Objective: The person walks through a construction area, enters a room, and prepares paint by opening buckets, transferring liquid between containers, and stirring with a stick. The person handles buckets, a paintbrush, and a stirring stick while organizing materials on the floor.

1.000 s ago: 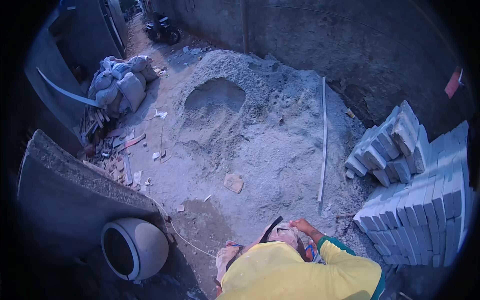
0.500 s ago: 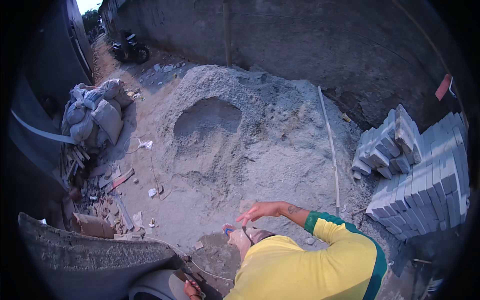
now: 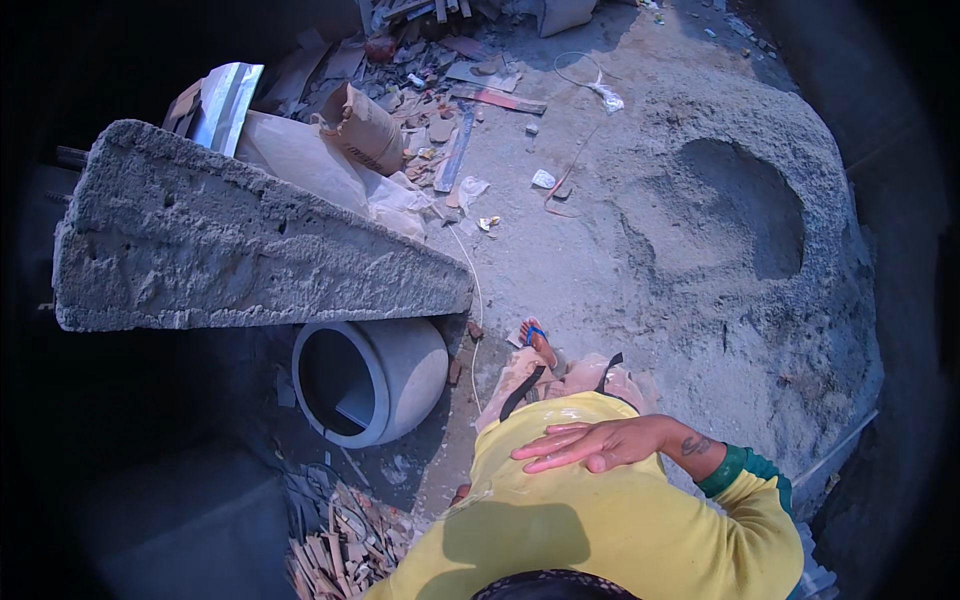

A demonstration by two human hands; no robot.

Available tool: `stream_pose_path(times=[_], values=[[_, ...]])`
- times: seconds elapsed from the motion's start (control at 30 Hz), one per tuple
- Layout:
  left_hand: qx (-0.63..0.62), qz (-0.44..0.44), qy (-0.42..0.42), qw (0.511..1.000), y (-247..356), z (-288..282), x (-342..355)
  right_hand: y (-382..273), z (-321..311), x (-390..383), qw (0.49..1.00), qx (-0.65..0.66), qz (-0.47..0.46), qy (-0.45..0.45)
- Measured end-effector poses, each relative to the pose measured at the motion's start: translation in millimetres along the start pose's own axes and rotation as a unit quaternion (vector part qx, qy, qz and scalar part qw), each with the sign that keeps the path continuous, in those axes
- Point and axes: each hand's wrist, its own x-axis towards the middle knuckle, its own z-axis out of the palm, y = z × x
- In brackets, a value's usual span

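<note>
My right hand is held across the front of my yellow shirt, open, its fingers stretched out and pointing left. Nothing is in it; whether it touches the cloth I cannot tell. Of my left hand only a small bit of skin seems to show at the left edge of the shirt; its fingers are hidden. Left of me a rounded grey concrete pipe or pot lies on its side, its round mouth facing left. Above it juts a rough wedge-shaped concrete wall top.
A grey sand heap with a scooped hollow rises on the right. Past the wall lie a brown paper sack, a shiny metal sheet and rubble. A thin white cord crosses the ground. Wood scraps are piled at lower left.
The view has swung left and down, bringing the concrete pipe and wall top into full sight. My right hand has come back against my front; my left hand has slipped almost out of sight.
</note>
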Motion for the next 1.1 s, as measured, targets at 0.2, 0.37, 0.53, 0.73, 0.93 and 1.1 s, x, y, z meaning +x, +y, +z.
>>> stream_pose_path(times=[0.2,0.37,0.53,0.73,0.93,1.1], values=[[-0.023,0.053,0.036,0.998,141.4,9.7,70.0,-21.6,-114.6,13.8,0.997,0.042,0.058,0.024],[-0.031,-0.049,-0.102,0.993,264.2,1.9,66.9,25.2,-229.4,-48.2,0.900,0.266,0.192,0.288],[0.173,-0.048,-0.149,0.972,350.7,36.7,80.3,206.4,-252.6,-301.6,0.658,-0.145,0.500,0.544],[0.158,-0.002,-0.064,0.985,445.0,126.0,104.5,206.0,-316.5,-439.2,0.508,0.143,0.483,0.699],[0.281,0.127,0.182,0.934,660.2,137.6,167.8,157.6,-637.6,-239.4,0.705,-0.007,0.244,0.666],[0.137,0.199,0.363,0.900,880.9,77.4,150.9,66.2,-824.7,-9.9,0.817,0.000,0.205,0.540]])
